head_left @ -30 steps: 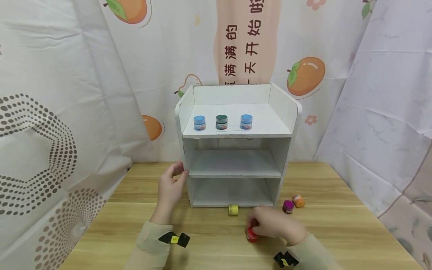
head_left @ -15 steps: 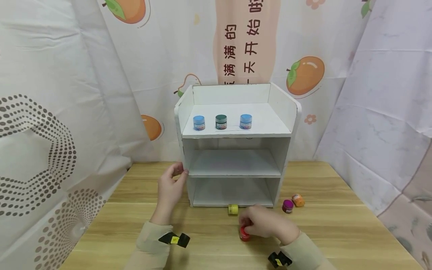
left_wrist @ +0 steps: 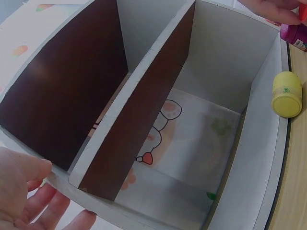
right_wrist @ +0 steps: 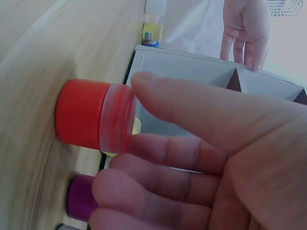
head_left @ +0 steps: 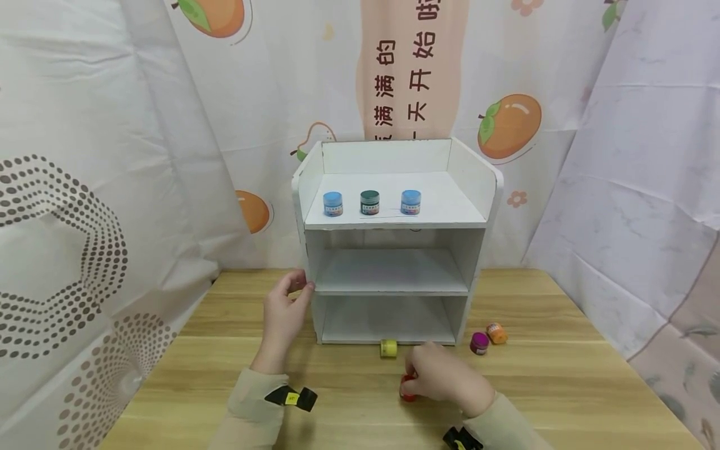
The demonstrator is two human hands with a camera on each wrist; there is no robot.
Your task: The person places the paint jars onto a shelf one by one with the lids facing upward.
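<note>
Red jar [right_wrist: 82,115] pinched by the downturned right hand [head_left: 444,378], left hand [head_left: 285,312] loosely curved at the white shelf's [head_left: 392,270] edge

Right grip [head_left: 444,378] pinches red jar [head_left: 408,397]; left grip [head_left: 284,314] at shelf [head_left: 392,270].

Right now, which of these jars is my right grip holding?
The only red jar: your right grip pinches it, and no other jar is held.
</note>
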